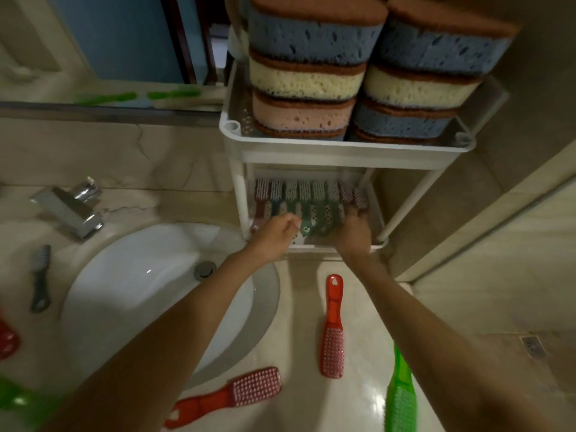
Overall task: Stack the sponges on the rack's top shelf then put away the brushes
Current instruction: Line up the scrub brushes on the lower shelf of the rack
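Green brush [400, 397], red brush [333, 328] on counter [311, 410] beside sink [134, 275].

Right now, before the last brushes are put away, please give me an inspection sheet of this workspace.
Surface: beige marble countertop with a white sink basin.
Job's things: sponges in two stacks on the white rack, top shelf; row of brushes on the lower shelf; loose on the counter are the upright red brush, slanted red brush, green brush and grey brush.
Clutter: red and green items cut off at the left edge, too blurred to name.
Hands: left hand and right hand at the brush handles; grip unclear.
Cables: nothing seen.
Surroundings: chrome faucet, tiled wall.
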